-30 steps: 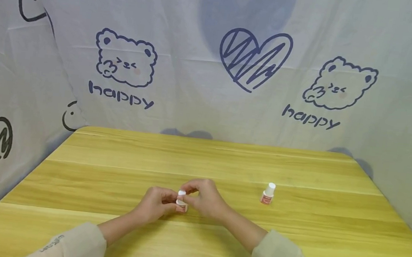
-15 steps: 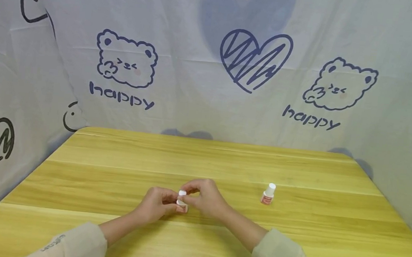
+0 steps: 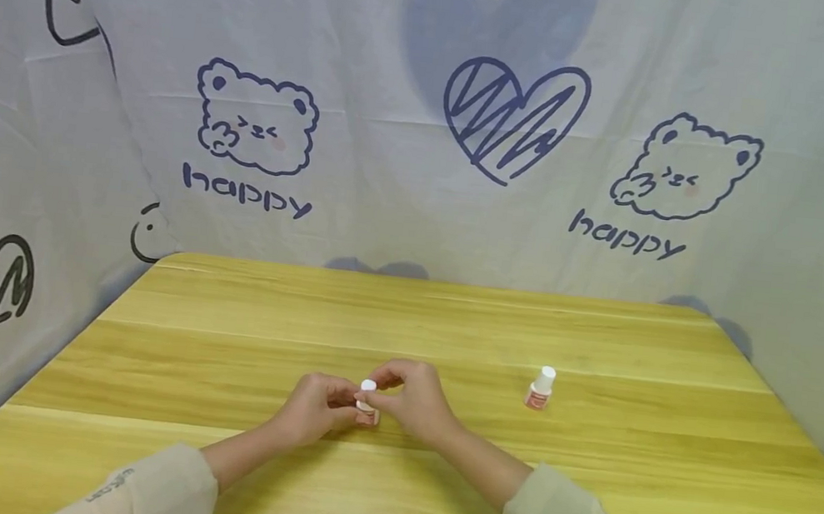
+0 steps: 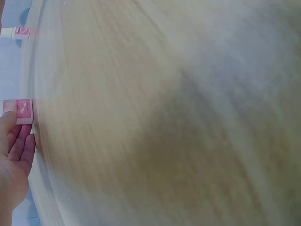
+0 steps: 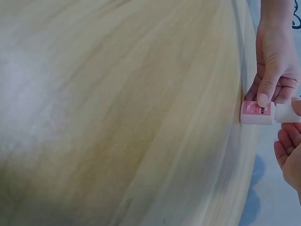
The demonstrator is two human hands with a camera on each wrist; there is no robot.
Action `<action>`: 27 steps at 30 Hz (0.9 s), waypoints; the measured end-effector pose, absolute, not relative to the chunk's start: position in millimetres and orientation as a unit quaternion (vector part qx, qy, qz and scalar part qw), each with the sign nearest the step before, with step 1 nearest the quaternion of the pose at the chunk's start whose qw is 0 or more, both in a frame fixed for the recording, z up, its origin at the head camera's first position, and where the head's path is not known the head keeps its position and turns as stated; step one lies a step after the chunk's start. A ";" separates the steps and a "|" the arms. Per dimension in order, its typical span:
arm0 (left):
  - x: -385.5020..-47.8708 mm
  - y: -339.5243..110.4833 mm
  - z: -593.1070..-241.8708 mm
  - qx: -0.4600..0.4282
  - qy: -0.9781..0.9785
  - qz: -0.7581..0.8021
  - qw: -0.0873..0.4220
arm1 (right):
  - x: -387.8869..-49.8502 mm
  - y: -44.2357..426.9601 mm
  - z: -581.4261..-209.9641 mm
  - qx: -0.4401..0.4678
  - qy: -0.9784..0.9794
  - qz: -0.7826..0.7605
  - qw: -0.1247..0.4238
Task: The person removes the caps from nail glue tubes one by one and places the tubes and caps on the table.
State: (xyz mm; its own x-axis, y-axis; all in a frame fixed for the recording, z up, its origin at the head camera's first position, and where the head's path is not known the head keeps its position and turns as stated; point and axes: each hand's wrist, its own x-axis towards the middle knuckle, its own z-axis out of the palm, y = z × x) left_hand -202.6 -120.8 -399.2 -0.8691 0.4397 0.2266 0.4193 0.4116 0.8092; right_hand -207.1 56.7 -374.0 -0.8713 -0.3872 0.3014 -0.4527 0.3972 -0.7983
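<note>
A small white bottle with a pink label [image 3: 367, 417] stands upright on the table in front of the person. My left hand [image 3: 313, 408] grips its body from the left, the thumb lying over the label, as the right wrist view shows. With thumb and fingers my right hand [image 3: 418, 400] pinches the white cap [image 5: 285, 113] from the right. In the left wrist view the label [image 4: 23, 111] shows beside the left thumb, while the cap is out of sight there.
A second white bottle with a pink label [image 3: 539, 389] stands upright farther right on the wooden table [image 3: 286, 302]. Behind the table hangs a white cloth [image 3: 388, 196] with bear and heart drawings; cloth also closes off both sides.
Both hands keep their hold on the bottle and cap with hardly any visible motion. The whole head view has shifted slightly, so everything appears a little farther right.
</note>
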 end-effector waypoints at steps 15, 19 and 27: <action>-204.5 -120.5 -398.1 0.272 0.832 0.483 0.023 | -208.6 58.9 -364.6 0.284 -0.844 0.455 0.010; -205.0 -119.9 -399.0 0.269 0.832 0.484 0.023 | -209.6 60.4 -362.8 0.294 -0.844 0.448 -0.008; -206.2 -118.6 -400.4 0.265 0.829 0.492 0.023 | -211.1 62.5 -361.5 0.306 -0.843 0.443 -0.029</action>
State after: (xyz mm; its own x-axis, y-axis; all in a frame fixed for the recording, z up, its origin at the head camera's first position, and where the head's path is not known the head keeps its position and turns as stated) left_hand -206.2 -118.6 -400.4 -0.8587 0.4614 0.2231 0.4171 0.3760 0.8274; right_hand -211.1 62.5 -361.5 -0.8113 -0.5407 0.2224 -0.4900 0.4213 -0.7632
